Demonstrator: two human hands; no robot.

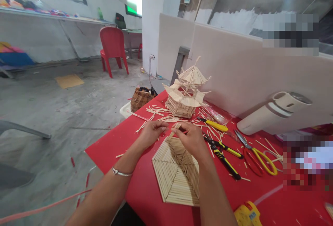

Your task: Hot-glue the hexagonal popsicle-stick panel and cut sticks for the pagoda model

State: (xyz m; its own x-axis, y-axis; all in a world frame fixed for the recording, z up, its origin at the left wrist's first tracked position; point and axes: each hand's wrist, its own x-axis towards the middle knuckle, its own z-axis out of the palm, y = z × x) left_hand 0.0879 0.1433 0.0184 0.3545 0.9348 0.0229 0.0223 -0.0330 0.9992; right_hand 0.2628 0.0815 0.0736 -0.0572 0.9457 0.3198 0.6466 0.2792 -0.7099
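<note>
My right hand (189, 138) pinches a few short wooden sticks (174, 131) over the far edge of a flat many-sided panel (173, 181). The panel is built from rows of thin sticks meeting at its centre and lies on the red tabletop. My right forearm hides part of its right side. Just left of the sticks, my left hand (153, 132) has its thumb and fingertips pressed together; whatever they hold is too small to make out. Beyond both hands stands a small tiered pagoda model (186, 94) of the same sticks, with loose sticks (158, 113) scattered around its base.
On the right lie a yellow-handled cutter (214, 124), black-and-yellow pliers (223, 156), scissors (256, 153) and a cream bottle (273, 113) on its side. A yellow tool (248, 214) sits at the near edge. A white board (234, 63) borders the red table (140, 184). A checked bag (142, 99) stands beyond.
</note>
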